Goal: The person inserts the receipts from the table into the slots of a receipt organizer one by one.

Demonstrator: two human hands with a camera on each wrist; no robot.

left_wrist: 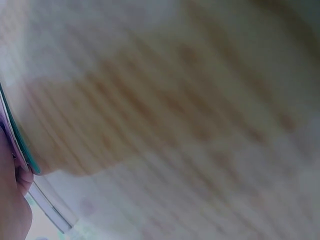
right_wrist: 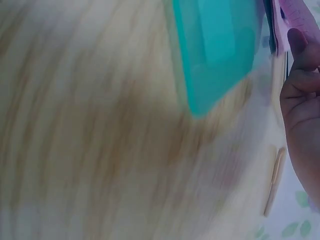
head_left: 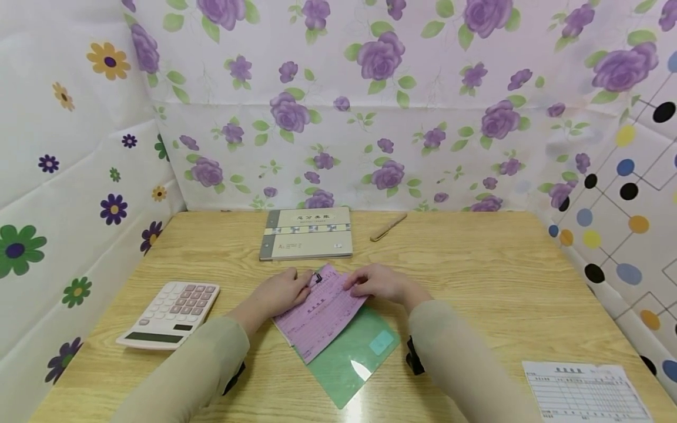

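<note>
A stack of pink printed form sheets (head_left: pixel 322 317) lies slantwise over a green folder (head_left: pixel 344 367), with a small black binder clip (head_left: pixel 318 278) near its top corner. My left hand (head_left: pixel 282 292) grips the upper left edge of the sheets, close to the clip. In the left wrist view, the left hand's fingers (left_wrist: pixel 24 180) curl at the edge of the sheets and folder. On the opposite side, my right hand (head_left: pixel 382 283) pinches the right edge of the pink sheets between thumb and fingers. The right wrist view shows the right thumb (right_wrist: pixel 297 42) against the pink paper.
Behind the hands lies a grey ledger book (head_left: pixel 307 238), with a tan pen (head_left: pixel 388 227) to its right. A pink and white calculator (head_left: pixel 171 314) sits to the left. One white printed form (head_left: pixel 587 390) is near the front right. Patterned cloth surrounds the wooden table (head_left: pixel 476 252).
</note>
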